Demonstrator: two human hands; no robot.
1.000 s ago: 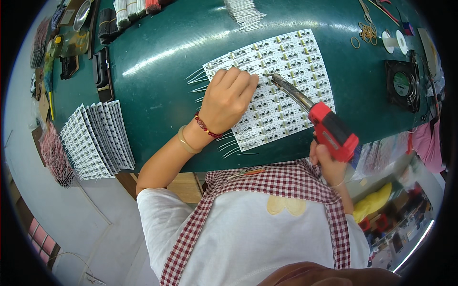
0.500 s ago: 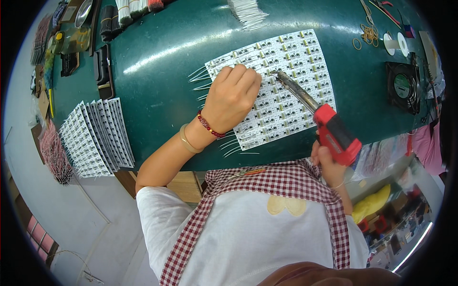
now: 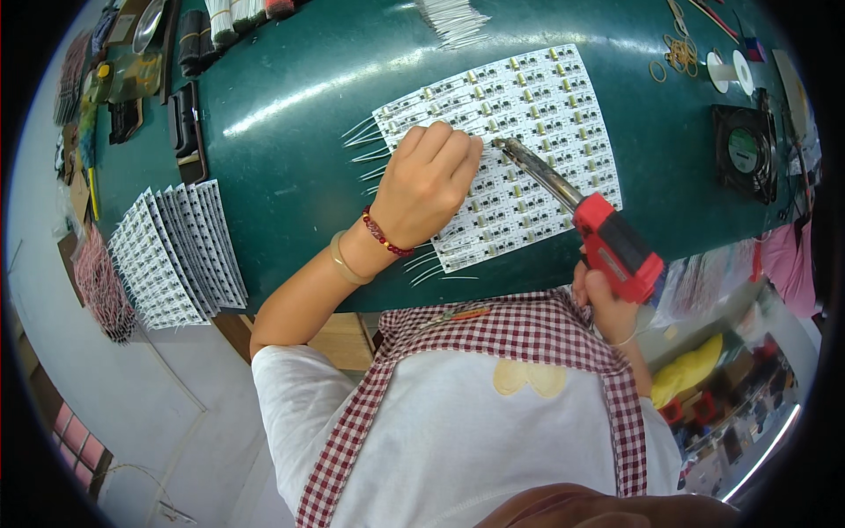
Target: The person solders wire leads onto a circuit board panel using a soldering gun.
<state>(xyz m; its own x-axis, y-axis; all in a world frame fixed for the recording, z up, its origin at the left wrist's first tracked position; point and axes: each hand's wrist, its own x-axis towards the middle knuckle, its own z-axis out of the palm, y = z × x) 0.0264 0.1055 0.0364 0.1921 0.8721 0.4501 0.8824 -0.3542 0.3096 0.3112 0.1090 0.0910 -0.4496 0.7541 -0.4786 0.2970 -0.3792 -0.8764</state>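
Note:
A white circuit board panel (image 3: 563,167) with rows of small black and yellowish parts lies on the green table. Over its left half rests my left hand (image 3: 433,180), fingers curled together; whatever they pinch is hidden. Thin white wires (image 3: 370,158) stick out past the panel's left edge, on both sides of my wrist. My right hand (image 3: 606,304) grips a red and black soldering gun (image 3: 620,251) at the panel's near right. Its metal tip reaches the board just right of my left fingertips.
Stacked circuit panels (image 3: 180,255) stand at the left beside a bundle of pink wires (image 3: 101,282). More white wires (image 3: 453,22) lie at the far side. To the right are a black fan (image 3: 744,154), a white spool (image 3: 731,72) and rubber bands (image 3: 682,57).
The soldering gun's tip has shifted slightly left and nearer, closer to my left fingertips. My left hand stays nearly in place on the panel. The whole view has moved a little.

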